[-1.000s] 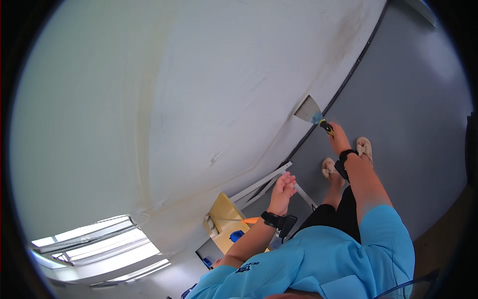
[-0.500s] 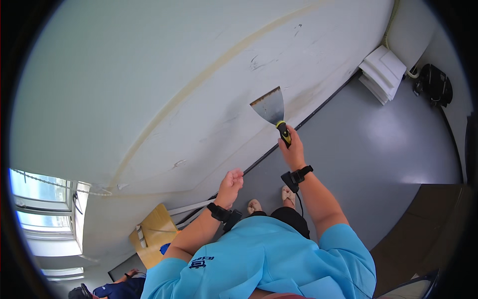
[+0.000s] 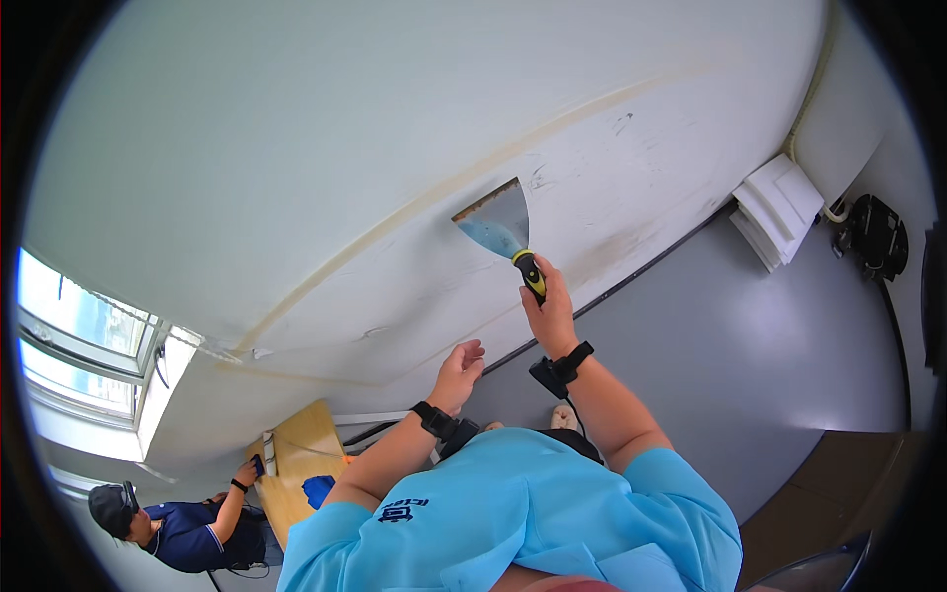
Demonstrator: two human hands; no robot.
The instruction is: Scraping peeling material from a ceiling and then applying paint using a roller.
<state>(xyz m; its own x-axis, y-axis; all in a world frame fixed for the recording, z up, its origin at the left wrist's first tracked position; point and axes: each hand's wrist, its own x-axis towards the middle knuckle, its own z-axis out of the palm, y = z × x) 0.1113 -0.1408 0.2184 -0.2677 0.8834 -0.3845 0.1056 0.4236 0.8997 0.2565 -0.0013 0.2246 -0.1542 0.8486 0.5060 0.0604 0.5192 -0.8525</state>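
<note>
Pale wall (image 3: 296,178) behind a broad, rusty-edged scraper (image 3: 505,229)

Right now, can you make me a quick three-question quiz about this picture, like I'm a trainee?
1. True or false: the right hand grips the scraper.

2. What colour is the crumpled bundle on the wooden table?
A) red
B) blue
C) green

3. Fill in: the scraper's handle is black and ____.

Key: 1. True; 2. B; 3. yellow.
</note>
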